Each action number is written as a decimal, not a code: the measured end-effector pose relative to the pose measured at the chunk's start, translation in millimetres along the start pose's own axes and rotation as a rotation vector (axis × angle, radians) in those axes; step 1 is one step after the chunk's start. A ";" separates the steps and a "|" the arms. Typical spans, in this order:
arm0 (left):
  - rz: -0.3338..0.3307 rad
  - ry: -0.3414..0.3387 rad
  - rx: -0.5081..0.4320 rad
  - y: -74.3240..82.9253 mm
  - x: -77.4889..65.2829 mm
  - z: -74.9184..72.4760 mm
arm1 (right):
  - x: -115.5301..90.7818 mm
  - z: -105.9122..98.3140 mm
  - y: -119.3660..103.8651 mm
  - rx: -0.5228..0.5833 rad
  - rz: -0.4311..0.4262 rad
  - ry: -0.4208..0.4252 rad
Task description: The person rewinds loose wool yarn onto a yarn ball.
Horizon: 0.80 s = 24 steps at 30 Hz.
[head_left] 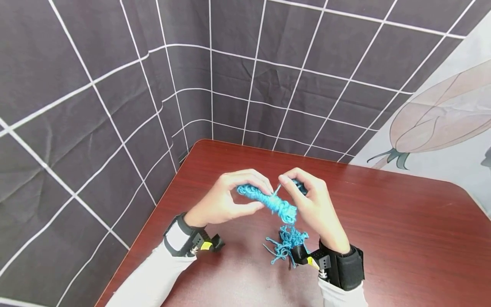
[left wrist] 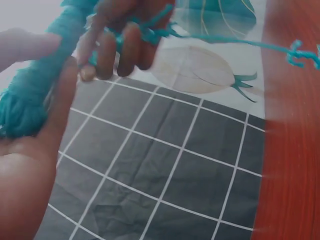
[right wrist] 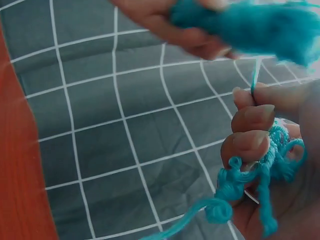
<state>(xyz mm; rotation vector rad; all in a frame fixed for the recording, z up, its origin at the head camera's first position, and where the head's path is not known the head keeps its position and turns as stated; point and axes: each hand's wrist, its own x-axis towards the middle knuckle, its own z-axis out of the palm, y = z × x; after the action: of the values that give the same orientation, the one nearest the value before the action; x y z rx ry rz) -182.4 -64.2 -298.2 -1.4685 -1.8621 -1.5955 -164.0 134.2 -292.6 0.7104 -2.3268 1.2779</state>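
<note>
A bundle of turquoise yarn (head_left: pixel 264 198), long and wound thick, is held above the table by my left hand (head_left: pixel 230 198), thumb below and fingers along its top. My right hand (head_left: pixel 312 200) pinches a strand of yarn (right wrist: pixel 256 75) that runs taut to the bundle. Loose loops of the same yarn (right wrist: pixel 270 160) are tucked in the right palm, curled under the fingers. From that palm a strand trails away, clearly seen in the left wrist view. Below the hands, a tangled yarn heap (head_left: pixel 290 241) lies on the table, partly hidden by the right wrist camera.
The reddish-brown wooden table (head_left: pixel 402 221) has a rounded far corner. A dark grey cloth with white grid lines (head_left: pixel 268 76) hangs behind and at the left. On the right, a pale cloth (head_left: pixel 433 119) bears a large printed plant design. Each wrist wears a strapped camera.
</note>
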 end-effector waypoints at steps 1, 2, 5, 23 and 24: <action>0.014 0.034 -0.002 1.4 0.4 -0.6 | 0.1 2.7 4.7 0.014 0.001 -0.014; 0.024 0.073 0.000 2.6 0.8 -1.1 | 0.3 6.0 9.2 0.023 0.001 -0.031; 0.039 0.199 0.002 3.2 1.5 -2.5 | 0.1 17.9 21.0 0.058 -0.004 -0.087; -0.136 0.224 0.342 -7.3 -2.5 -0.7 | -3.5 26.2 1.1 -0.040 -0.005 -0.108; -0.140 0.194 0.331 -7.4 -2.9 -0.4 | -3.4 23.5 0.2 -0.042 -0.003 -0.078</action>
<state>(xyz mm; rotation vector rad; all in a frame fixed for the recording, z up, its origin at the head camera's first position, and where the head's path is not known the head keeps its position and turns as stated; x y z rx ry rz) -187.3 -65.1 -304.4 -1.0281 -2.0304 -1.3484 -163.7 114.9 -306.5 0.7616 -2.4061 1.2169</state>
